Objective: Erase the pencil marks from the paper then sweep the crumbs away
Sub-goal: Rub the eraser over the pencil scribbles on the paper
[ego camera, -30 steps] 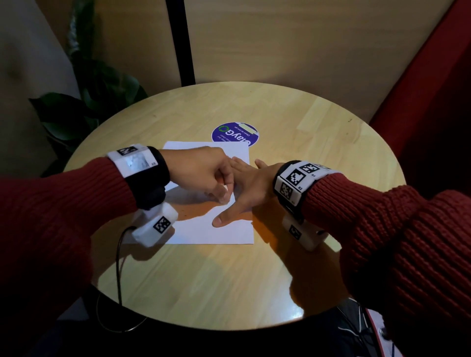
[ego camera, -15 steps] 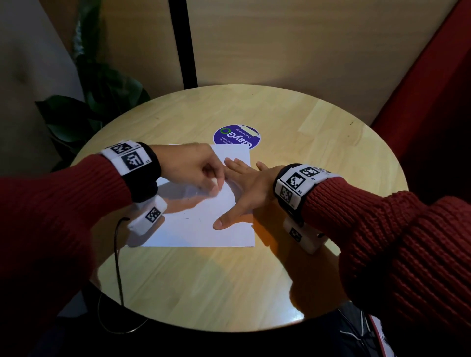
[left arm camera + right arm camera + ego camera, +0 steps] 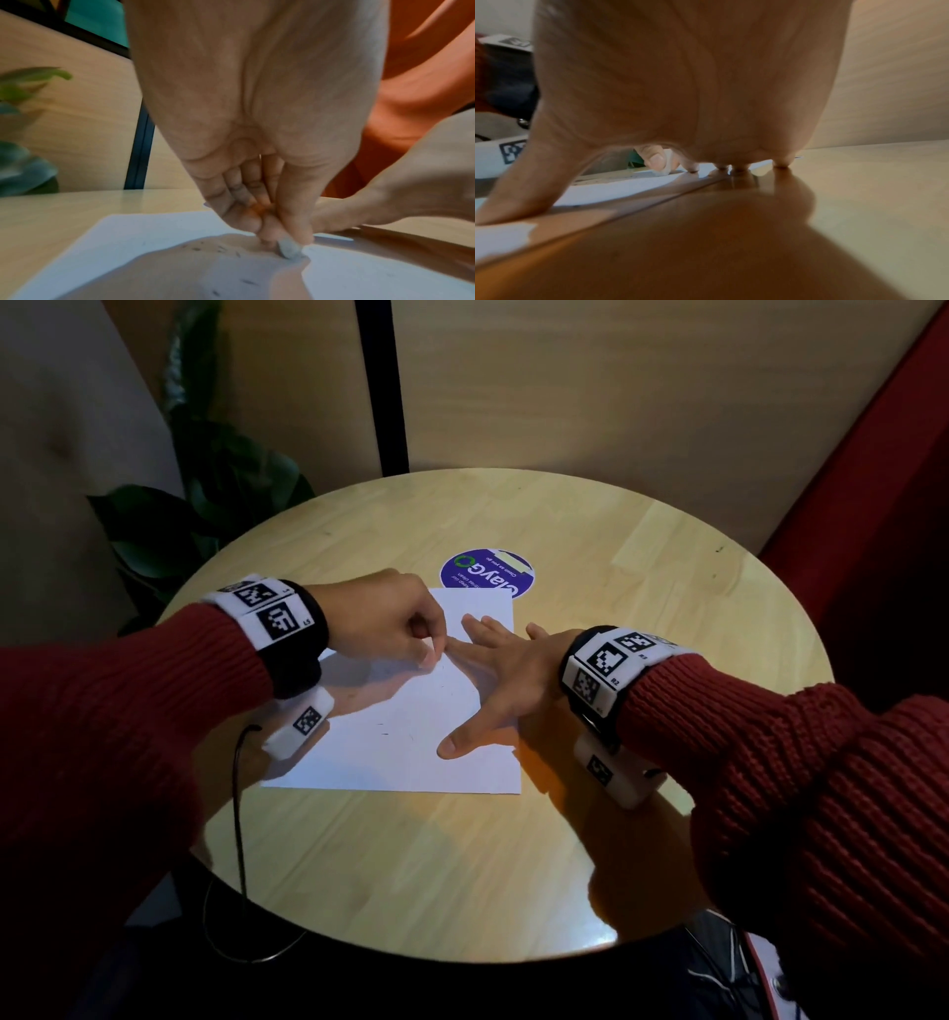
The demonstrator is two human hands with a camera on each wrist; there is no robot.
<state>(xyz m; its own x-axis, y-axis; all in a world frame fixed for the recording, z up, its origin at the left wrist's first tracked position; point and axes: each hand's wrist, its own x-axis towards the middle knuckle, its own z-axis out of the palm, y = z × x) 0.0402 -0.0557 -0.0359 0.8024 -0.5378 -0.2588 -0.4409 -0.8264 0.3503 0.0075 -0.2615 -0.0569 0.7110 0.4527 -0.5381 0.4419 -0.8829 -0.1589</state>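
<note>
A white sheet of paper (image 3: 411,752) lies on the round wooden table (image 3: 462,865). My left hand (image 3: 390,629) pinches a small white eraser (image 3: 427,660) and presses its tip on the paper's upper middle; in the left wrist view the eraser (image 3: 289,248) sits under thumb and fingers (image 3: 295,227). Dark crumbs (image 3: 221,248) and faint pencil marks (image 3: 385,729) dot the sheet. My right hand (image 3: 493,675) lies flat with spread fingers on the paper's right side, thumb (image 3: 462,742) pointing toward me. In the right wrist view its fingertips (image 3: 739,169) press down by the paper (image 3: 618,185).
A round purple sticker (image 3: 487,575) is on the table just beyond the paper. A dark-leaved plant (image 3: 205,505) stands behind the table's left edge. A black cable (image 3: 239,814) hangs from my left wrist over the near-left rim. Red upholstery (image 3: 873,505) rises at the right.
My left hand with the eraser has moved away from me up the sheet and a little left. The right hand has stayed flat in place.
</note>
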